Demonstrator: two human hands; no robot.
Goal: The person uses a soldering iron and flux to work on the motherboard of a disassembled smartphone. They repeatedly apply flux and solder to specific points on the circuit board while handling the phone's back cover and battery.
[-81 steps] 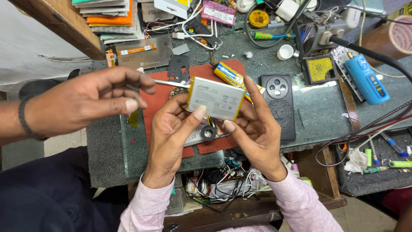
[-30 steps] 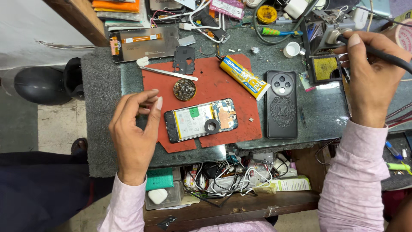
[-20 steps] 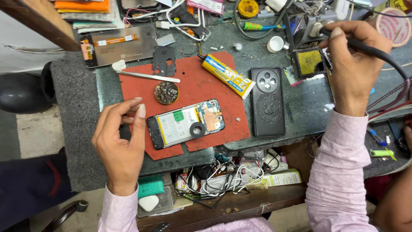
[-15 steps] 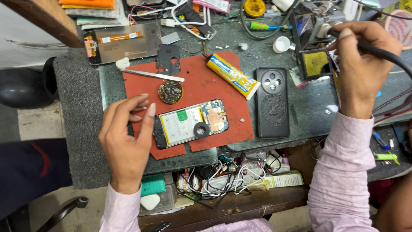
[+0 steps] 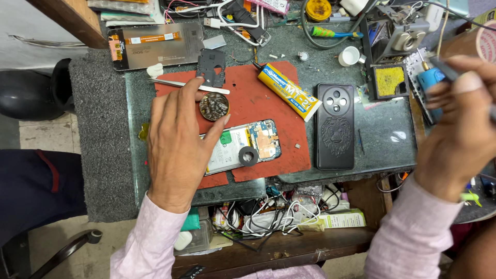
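Your left hand (image 5: 178, 147) lies palm down over the left end of the opened phone (image 5: 243, 147), fingers spread and flat, gripping nothing; its fingertips reach up beside the round tin (image 5: 214, 106) and the tweezers (image 5: 188, 85). The phone lies back-off on the red mat (image 5: 268, 111), near the front edge of the worktop (image 5: 385, 137), with a black ring (image 5: 248, 155) resting on its battery. Your right hand (image 5: 460, 126) is raised at the right edge, fingers curled closed around a thin dark tool (image 5: 443, 66) whose tip points up and left toward the stand with the yellow sponge (image 5: 388, 81); the rest of the tool is hidden by the hand.

A yellow glue tube (image 5: 288, 92) lies slantwise across the mat's upper right corner. Just right of the mat a black phone cover (image 5: 336, 126) lies flat, camera ring up. A black bracket (image 5: 211, 67) sits at the mat's top edge, and a screen panel (image 5: 155, 46) lies beyond it at the back left. Tangled cables (image 5: 258, 212) fill the shelf under the worktop.
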